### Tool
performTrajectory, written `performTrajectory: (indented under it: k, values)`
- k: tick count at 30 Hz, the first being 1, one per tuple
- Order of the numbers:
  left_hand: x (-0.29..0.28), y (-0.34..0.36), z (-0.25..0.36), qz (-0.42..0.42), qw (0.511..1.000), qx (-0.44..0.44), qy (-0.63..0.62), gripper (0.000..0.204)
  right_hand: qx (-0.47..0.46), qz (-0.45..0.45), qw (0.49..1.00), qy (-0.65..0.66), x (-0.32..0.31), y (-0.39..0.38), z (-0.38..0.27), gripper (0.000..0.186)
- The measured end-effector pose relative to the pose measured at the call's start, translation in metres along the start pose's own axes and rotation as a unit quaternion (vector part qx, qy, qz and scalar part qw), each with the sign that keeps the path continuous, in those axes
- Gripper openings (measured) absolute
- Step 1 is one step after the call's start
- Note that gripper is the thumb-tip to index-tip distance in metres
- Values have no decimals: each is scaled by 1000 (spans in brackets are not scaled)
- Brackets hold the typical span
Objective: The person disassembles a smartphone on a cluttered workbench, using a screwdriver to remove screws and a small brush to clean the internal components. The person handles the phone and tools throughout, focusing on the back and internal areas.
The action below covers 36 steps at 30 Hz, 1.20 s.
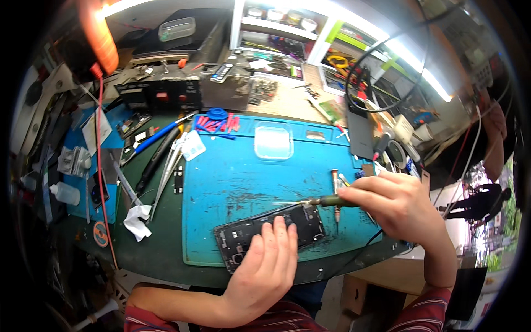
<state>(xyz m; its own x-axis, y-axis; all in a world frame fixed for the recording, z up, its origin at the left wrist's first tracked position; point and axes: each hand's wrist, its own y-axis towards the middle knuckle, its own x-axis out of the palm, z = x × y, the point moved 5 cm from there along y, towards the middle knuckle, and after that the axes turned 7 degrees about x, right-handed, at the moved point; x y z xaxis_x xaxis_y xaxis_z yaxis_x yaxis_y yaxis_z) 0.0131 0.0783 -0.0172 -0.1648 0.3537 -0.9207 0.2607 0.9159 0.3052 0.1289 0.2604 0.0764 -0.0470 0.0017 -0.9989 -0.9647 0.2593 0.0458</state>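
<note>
An opened smartphone (306, 222) lies slightly tilted on the blue work mat (221, 171), its dark inside facing up. My left hand (266, 257) rests on the phone with its fingers stretched out flat, hiding the middle of it. In my right hand (395, 202) is a slim tool with a dark green handle (330, 201). The tool's thin, light shaft points left along the phone's far edge; its exact kind is unclear. Just beyond the phone's right end, a small screwdriver (336, 188) passes behind the handle.
A clear plastic tray (273, 140) sits at the mat's far side, right of pink and blue small parts (218, 123). Tweezers (167, 174), a black pen-like tool (155, 165) and a crumpled white tissue (137, 220) lie left. A red cable (100, 166) hangs down there.
</note>
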Motion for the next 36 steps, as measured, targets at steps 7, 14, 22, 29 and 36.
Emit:
performTrajectory:
  k: [7, 14, 22, 29, 36]
  values:
    - [-6, 8, -30, 21, 973, -58, -220, 66, 181, -14, 983, 22, -5, -77, 6, 66]
    - [2, 21, -33, -31, 968, -7, -250, 70, 190, 29, 979, 71, 14, -108, -23, 70]
    - [-4, 18, -45, -95, 955, 38, -279, 80, 185, 83, 977, 72, 29, -111, -25, 62]
    - [5, 9, -80, -133, 914, 187, -334, 80, 134, 71, 985, 79, 38, -121, -21, 57]
    - [5, -1, -75, -100, 919, 141, -354, 66, 111, 80, 987, 85, 49, -118, -25, 58]
